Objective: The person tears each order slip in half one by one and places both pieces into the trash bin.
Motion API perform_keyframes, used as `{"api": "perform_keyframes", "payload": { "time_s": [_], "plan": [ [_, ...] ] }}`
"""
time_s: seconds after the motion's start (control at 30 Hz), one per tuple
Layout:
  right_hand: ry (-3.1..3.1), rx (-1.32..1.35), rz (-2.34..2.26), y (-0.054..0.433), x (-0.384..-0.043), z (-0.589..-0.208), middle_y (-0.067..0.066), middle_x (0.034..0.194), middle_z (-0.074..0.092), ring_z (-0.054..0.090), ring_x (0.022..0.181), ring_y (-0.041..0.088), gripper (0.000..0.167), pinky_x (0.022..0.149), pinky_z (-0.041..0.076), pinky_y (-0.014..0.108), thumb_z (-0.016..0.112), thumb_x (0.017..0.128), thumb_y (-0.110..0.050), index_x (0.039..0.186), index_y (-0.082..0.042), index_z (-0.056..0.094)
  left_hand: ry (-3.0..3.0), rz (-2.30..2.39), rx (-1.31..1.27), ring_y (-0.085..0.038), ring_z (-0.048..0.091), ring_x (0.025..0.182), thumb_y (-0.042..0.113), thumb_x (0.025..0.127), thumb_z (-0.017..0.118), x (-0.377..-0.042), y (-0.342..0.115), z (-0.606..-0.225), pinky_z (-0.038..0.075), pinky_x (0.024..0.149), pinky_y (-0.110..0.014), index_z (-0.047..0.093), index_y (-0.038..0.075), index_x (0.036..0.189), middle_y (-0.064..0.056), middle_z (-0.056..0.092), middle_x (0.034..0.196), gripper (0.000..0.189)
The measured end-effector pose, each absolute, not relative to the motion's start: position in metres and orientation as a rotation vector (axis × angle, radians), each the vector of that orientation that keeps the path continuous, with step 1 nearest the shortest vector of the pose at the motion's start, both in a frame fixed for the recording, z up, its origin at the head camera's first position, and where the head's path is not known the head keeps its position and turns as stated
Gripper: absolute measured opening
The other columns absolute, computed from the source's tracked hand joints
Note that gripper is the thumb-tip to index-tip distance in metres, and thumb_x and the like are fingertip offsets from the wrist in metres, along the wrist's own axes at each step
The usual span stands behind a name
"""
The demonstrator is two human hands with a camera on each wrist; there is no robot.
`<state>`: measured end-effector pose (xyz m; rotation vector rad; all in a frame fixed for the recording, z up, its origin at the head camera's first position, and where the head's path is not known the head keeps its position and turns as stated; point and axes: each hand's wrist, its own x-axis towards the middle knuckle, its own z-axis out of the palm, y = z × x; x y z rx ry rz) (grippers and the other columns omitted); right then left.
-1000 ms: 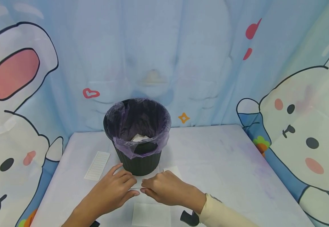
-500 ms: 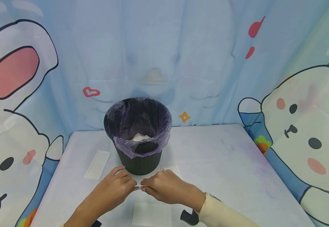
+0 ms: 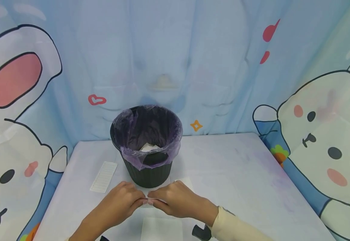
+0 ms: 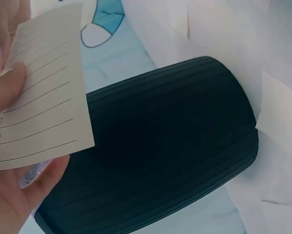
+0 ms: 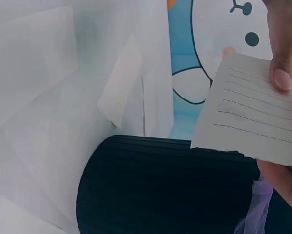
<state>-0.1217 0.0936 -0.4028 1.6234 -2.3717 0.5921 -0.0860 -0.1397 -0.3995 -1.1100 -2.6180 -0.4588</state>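
Note:
A small lined paper sheet with checkboxes point(image 4: 53, 109) is held upright between my two hands, in front of the black waste bin point(image 3: 150, 175). My left hand point(image 3: 122, 199) pinches it between thumb and curled fingers. Right beside it, my right hand point(image 3: 175, 201) pinches the same sheet, with the two thumb tips close together. In the right wrist view the sheet's lower edge looks ragged. From the head view it appears almost edge-on and is mostly hidden by the fingers.
The bin has a purple plastic liner point(image 3: 174, 147) and white paper point(image 3: 148, 147) inside. A lined strip point(image 3: 103, 176) lies to its left, a pale sheet point(image 3: 185, 182) at its right front. Nearer lies a blank sheet point(image 3: 161, 229). A printed curtain point(image 3: 217, 67) hangs behind the table.
My left hand's spread fingers have drawn in, and its thumb has closed onto the paper next to the right thumb. The right hand has barely moved; the bin stays put.

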Motion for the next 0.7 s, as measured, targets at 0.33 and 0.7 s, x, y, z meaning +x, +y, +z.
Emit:
{"api": "perform_keyframes", "payload": {
  "time_s": [0.33,0.7],
  "plan": [
    [-2.334,1.602,0.626,0.091,-0.118,-0.413,-0.015,0.069,0.063,0.039,0.058,-0.010,0.017,0.055,0.034,0.001,0.059,0.102,-0.021,0.094,-0.016,0.074,-2.769,-0.771,-1.145,0.012,0.049,0.067,0.025,0.097,0.066,-0.090,-0.140,-0.403,0.052,0.078,-0.026,0.079,0.019,0.092,0.024,0.065,0.077,0.015],
    [-2.401,1.608,0.720,0.088,-0.122,-0.421,-0.010,0.076,0.071,0.042,0.062,-0.011,0.021,0.063,0.043,0.001,0.058,0.103,-0.019,0.100,-0.011,0.077,-2.742,-0.740,-1.194,0.008,0.037,0.061,0.026,0.099,0.063,-0.092,-0.141,-0.409,0.051,0.076,-0.024,0.075,0.017,0.084,0.024,0.050,0.065,0.021]
  ]
}}
